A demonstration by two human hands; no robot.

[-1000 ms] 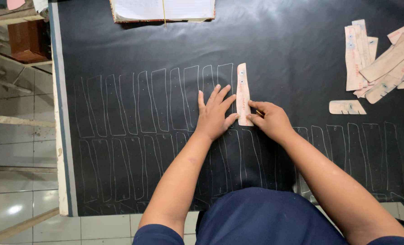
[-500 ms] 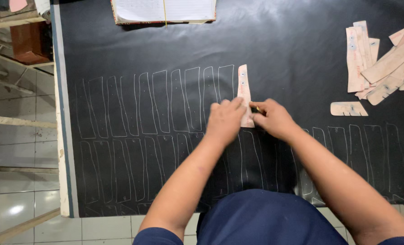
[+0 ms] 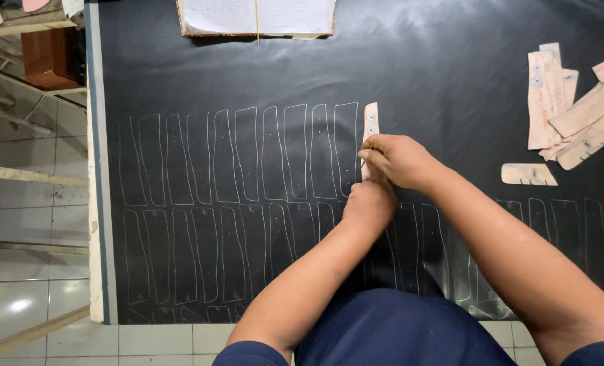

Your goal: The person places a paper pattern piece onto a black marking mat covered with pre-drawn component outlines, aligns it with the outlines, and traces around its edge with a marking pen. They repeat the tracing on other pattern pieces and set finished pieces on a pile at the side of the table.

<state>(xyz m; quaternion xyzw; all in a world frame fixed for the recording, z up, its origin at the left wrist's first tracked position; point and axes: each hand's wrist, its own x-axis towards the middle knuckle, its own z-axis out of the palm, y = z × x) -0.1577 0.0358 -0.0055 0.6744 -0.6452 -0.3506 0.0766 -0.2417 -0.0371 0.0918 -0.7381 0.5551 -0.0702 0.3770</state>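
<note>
A narrow tan cardboard template (image 3: 370, 120) lies upright on a large black sheet (image 3: 417, 81), at the right end of a row of white traced outlines (image 3: 247, 156). My left hand (image 3: 369, 203) rests closed on the template's lower end, pressing it down. Just above it, my right hand (image 3: 398, 159) grips a thin marking tool whose tip touches the template's left edge. Only the template's top part shows; the hands hide the rest.
A pile of similar tan templates (image 3: 576, 102) sits at the right, one short piece (image 3: 529, 175) apart from it. An open notebook (image 3: 258, 17) lies at the far edge. The table's left edge (image 3: 95, 203) borders a tiled floor with wooden slats (image 3: 17, 173).
My left hand went from flat with spread fingers beside the template to closed on its lower end. My right hand moved up along the template.
</note>
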